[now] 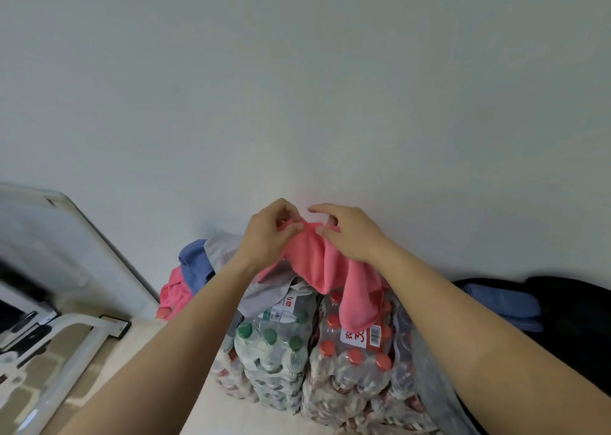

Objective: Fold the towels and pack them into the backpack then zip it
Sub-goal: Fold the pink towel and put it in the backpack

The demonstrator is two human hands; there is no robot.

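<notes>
A pink towel (317,266) hangs in the air in front of the white wall, its lower end drooping over the bottle packs. My left hand (269,233) pinches its top edge on the left. My right hand (347,233) pinches the same edge just to the right, the two hands almost touching. Behind my left forearm lies a heap of towels: a blue one (195,266), a grey one (220,248) and another pink one (173,294). A black backpack (568,315) sits at the right with a folded blue towel (506,305) in or on it.
Shrink-wrapped packs of water bottles, green-capped (274,348) and red-capped (357,362), stand on the floor below my hands. A white framed piece of equipment (66,335) fills the left side. The wall is close behind the towels.
</notes>
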